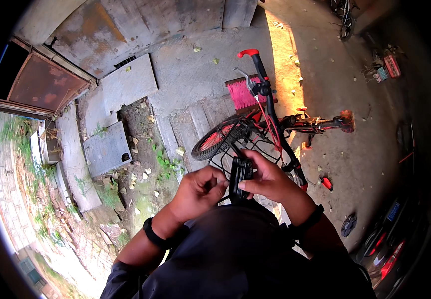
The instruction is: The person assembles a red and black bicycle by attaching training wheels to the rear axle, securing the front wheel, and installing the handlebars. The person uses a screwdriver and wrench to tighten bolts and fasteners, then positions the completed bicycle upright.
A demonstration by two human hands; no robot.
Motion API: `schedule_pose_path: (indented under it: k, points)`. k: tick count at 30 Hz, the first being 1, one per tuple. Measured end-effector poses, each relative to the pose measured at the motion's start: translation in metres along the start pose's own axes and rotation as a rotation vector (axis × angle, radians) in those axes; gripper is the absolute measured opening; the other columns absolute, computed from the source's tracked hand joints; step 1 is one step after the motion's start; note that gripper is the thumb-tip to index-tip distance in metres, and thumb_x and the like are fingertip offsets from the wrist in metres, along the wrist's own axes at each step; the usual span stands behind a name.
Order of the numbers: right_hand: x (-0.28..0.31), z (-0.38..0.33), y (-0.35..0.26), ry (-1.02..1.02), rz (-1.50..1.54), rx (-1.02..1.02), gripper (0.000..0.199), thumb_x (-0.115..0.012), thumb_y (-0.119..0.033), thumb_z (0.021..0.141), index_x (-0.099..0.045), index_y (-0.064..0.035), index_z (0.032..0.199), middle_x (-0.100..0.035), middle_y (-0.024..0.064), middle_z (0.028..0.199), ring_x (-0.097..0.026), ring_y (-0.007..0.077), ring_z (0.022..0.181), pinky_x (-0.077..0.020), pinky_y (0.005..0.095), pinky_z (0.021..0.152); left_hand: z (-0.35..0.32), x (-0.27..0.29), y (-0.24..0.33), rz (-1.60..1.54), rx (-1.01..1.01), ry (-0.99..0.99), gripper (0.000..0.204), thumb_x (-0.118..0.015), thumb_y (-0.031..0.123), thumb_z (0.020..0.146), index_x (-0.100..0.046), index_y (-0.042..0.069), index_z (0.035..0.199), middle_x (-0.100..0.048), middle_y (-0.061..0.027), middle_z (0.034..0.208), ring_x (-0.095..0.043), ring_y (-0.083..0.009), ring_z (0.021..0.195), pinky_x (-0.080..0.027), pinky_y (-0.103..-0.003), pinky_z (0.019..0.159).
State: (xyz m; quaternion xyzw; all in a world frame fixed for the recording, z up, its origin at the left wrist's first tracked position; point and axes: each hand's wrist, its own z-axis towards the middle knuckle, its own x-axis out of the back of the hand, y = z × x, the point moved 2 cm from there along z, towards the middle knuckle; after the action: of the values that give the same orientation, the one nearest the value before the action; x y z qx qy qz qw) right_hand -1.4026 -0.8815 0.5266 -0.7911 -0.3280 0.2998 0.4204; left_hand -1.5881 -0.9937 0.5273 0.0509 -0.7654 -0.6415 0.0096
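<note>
My right hand (270,180) grips a black folding multi-tool (240,178), the thumb across its near face and the fingers behind. A dark arm of the tool seems to stick out at its upper end. Close beside its left edge, my left hand (199,192) is closed in a pinch; whatever its fingertips hold, if anything, is hidden. Just beyond both hands stands a black and red bicycle (280,127), with its black wire basket (215,160) partly behind the tool and its handlebar (259,67) stretching away from me.
A pink ribbed mat (242,95) lies past the front wheel. Left of me are stone slabs (108,147), soil and plants. On the concrete to the right lie a red and black piece (327,184) and a dark round object (348,224). A dark vehicle (387,239) stands at lower right.
</note>
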Motion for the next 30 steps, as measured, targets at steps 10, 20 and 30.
schedule_pose_path:
  k: [10,20,30]
  points:
    - [0.0,-0.007,-0.001,-0.038,0.068,0.032,0.078,-0.073,-0.012,0.088,-0.028,-0.0016,0.151,-0.064,0.0041,0.088,-0.064,0.0093,0.069,-0.0535,0.0253,0.06,0.017,-0.013,0.016,0.269,-0.247,0.029,0.017,-0.07,0.003,0.091,-0.066,0.006,0.108,-0.044,0.005,0.06,-0.039,-0.002,0.054,-0.032,-0.024,0.049]
    - [-0.001,-0.009,0.003,-0.009,-0.007,0.097,0.076,-0.075,-0.009,0.085,-0.033,-0.0018,0.148,-0.065,0.0034,0.08,-0.062,0.0074,0.066,-0.051,0.0248,0.062,0.022,-0.019,0.016,-0.042,0.022,-0.077,0.011,-0.066,-0.001,0.091,-0.058,0.006,0.095,-0.048,0.0094,0.071,-0.039,0.0009,0.062,-0.031,-0.02,0.053]
    - [0.014,-0.016,-0.007,0.097,0.016,0.049,0.073,-0.067,-0.007,0.087,-0.03,-0.0046,0.15,-0.058,0.0068,0.12,-0.063,0.0118,0.091,-0.0587,0.0281,0.062,-0.005,-0.004,0.008,-0.179,-0.037,-0.02,0.012,-0.065,-0.001,0.093,-0.057,0.008,0.095,-0.051,0.0077,0.073,-0.043,-0.001,0.061,-0.034,-0.019,0.055]
